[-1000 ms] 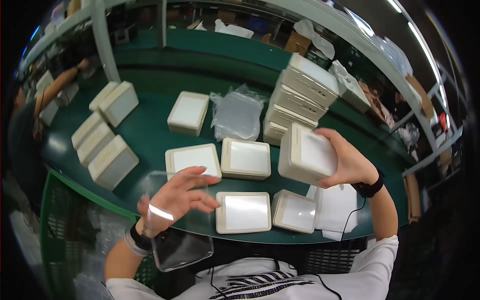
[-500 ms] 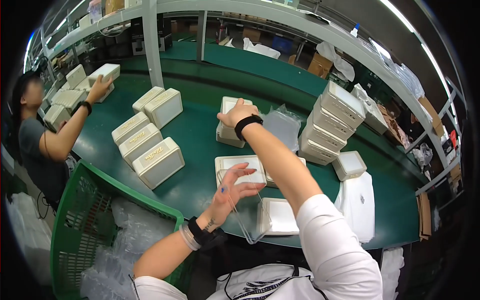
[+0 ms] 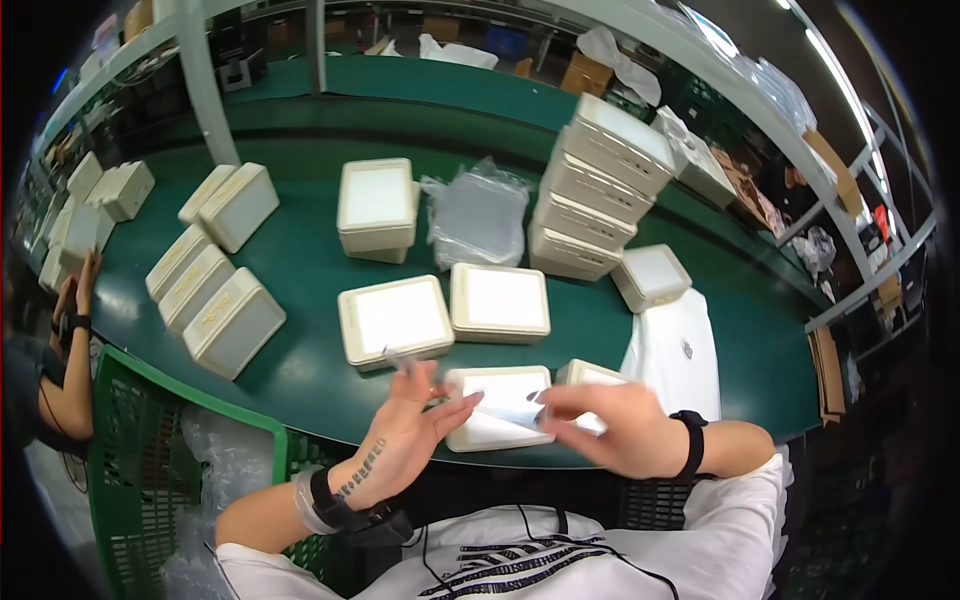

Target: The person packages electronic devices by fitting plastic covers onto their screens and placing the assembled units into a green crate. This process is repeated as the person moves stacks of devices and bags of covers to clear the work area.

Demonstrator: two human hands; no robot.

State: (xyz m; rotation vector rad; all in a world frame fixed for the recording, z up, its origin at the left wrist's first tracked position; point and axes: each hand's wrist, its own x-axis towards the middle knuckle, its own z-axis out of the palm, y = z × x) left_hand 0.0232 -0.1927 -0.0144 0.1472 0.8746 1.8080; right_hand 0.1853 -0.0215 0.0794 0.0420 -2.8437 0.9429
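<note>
My left hand (image 3: pixel 408 428) and my right hand (image 3: pixel 618 428) hold a thin clear plastic sheet (image 3: pixel 514 412) between them by their fingertips. The right hand is smeared by motion, and the sheet's outline is hard to make out. Directly under it, by the table's near edge, lies a cream box with a white top (image 3: pixel 500 380). Another cream box (image 3: pixel 580 374) sits partly behind my right hand. Two more, a left one (image 3: pixel 396 318) and a right one (image 3: pixel 500 300), lie side by side just beyond.
A tall stack of cream boxes (image 3: pixel 590 205) stands right of a clear-wrapped grey pack (image 3: pixel 480 215); a short stack (image 3: pixel 376 205) is left of it. Several boxes (image 3: pixel 235 320) stand on edge farther left. A green crate (image 3: pixel 190 395) borders the table. A co-worker's arm (image 3: pixel 72 370) shows left.
My right hand has left the short stack at the back and come to the clear sheet beside my left hand. The view has shifted; the co-worker's hands are lower, beside the far-left boxes.
</note>
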